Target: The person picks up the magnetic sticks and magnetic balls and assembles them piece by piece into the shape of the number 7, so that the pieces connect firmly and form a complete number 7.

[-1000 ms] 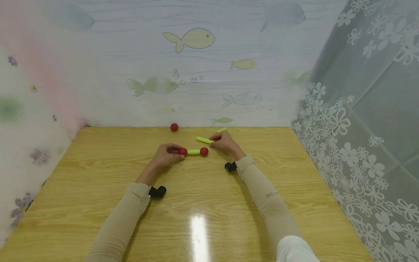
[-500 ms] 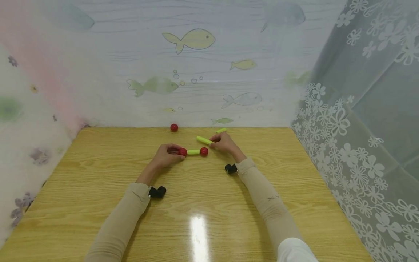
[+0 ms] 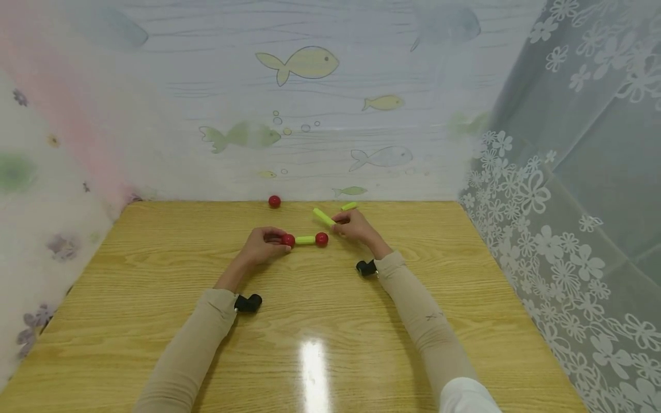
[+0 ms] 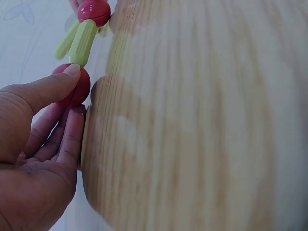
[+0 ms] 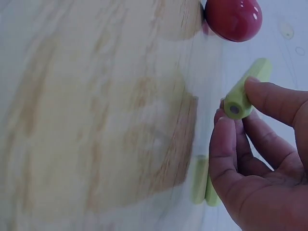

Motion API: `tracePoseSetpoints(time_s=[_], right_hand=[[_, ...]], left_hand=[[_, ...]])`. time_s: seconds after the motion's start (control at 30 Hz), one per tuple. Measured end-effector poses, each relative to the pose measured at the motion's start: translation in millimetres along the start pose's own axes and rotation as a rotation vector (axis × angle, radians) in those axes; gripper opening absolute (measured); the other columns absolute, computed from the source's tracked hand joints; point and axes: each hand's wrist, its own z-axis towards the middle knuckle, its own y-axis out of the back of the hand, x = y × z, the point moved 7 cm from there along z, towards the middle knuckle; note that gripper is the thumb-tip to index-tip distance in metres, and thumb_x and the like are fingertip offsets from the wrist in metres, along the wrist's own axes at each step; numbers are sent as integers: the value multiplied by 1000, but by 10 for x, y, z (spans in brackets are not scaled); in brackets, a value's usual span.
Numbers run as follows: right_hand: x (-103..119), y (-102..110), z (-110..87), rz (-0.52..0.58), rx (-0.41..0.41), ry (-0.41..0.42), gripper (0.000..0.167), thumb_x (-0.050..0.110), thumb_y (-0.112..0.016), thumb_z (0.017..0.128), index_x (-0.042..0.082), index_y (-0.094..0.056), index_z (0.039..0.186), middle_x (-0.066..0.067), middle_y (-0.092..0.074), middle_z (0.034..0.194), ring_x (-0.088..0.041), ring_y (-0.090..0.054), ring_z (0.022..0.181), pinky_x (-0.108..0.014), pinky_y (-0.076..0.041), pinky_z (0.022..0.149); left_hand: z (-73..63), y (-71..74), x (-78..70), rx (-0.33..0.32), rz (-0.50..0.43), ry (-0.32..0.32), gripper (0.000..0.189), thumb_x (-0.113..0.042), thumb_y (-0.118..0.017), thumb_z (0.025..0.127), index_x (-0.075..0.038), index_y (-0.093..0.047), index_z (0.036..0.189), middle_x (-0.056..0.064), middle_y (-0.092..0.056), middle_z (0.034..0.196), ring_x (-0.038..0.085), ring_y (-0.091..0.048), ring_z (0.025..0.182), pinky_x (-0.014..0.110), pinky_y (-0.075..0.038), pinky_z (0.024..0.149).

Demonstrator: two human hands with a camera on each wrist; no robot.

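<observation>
In the head view my left hand (image 3: 258, 246) holds a red ball (image 3: 288, 240) at the left end of a short yellow-green rod (image 3: 305, 240). A second red ball (image 3: 322, 239) is joined to that rod's right end. The left wrist view shows the thumb (image 4: 57, 86) pressed on the held ball, fingers behind it. My right hand (image 3: 356, 225) pinches another yellow-green rod (image 3: 323, 217) between thumb and fingers, slanted, just behind the right-hand ball. Facing the right wrist camera, the rod end (image 5: 234, 109) has a small grey disc in it.
A loose red ball (image 3: 275, 201) lies at the table's back edge by the fish-printed wall. Behind my right hand lies a spare yellow-green rod (image 3: 349, 206); the right wrist view shows two rods (image 5: 199, 180) side by side there. A patterned curtain (image 3: 568, 229) hangs at right.
The rod in my right hand has tilted more steeply, its far end swinging away and slightly right. My left hand and the joined balls and rod stay where they were.
</observation>
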Motion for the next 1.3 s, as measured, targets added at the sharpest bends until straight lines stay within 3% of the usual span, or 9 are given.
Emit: tracePoseSetpoints(time_s=[0.23, 0.47, 0.73, 0.93, 1.3], right_hand=[[-15, -53, -37, 74, 23, 23, 32, 9, -66, 99, -7, -65, 127, -21, -67, 115, -27, -65, 101, -28, -55, 78], [1, -94, -81, 135, 24, 30, 33, 10, -69, 97, -7, -64, 125, -22, -67, 114, -27, -67, 101, -31, -59, 81], [50, -103, -141, 203, 5, 45, 35, 8, -70, 96, -9, -62, 126, -25, -67, 114, -34, -70, 100, -43, -60, 89], [48, -117, -206, 294, -7, 31, 36, 6, -70, 95, -9, -60, 126, -23, -67, 112, -23, -70, 93, -41, -60, 88], [66, -192, -337, 375, 20, -38, 42, 5, -69, 95, -11, -56, 132, -25, -67, 117, -21, -70, 93, -42, -59, 91]], left_hand=[[-27, -13, 28, -1, -22, 33, 42, -9, -78, 90, 5, -62, 127, 22, -66, 126, 31, -65, 114, 34, -55, 97], [-43, -18, 27, -4, -8, 16, 44, -12, -78, 92, 7, -61, 128, 25, -64, 127, 33, -64, 114, 35, -55, 96], [-25, -13, 33, -12, -7, 20, 42, -11, -79, 91, 5, -63, 126, 22, -66, 124, 29, -66, 111, 32, -56, 93], [-11, -2, 51, -14, -6, 26, 43, -12, -80, 90, 4, -64, 126, 21, -67, 124, 28, -66, 110, 34, -56, 94], [2, -1, 31, -5, 6, 30, 45, -14, -79, 91, 4, -62, 128, 22, -65, 126, 31, -64, 114, 38, -54, 99]])
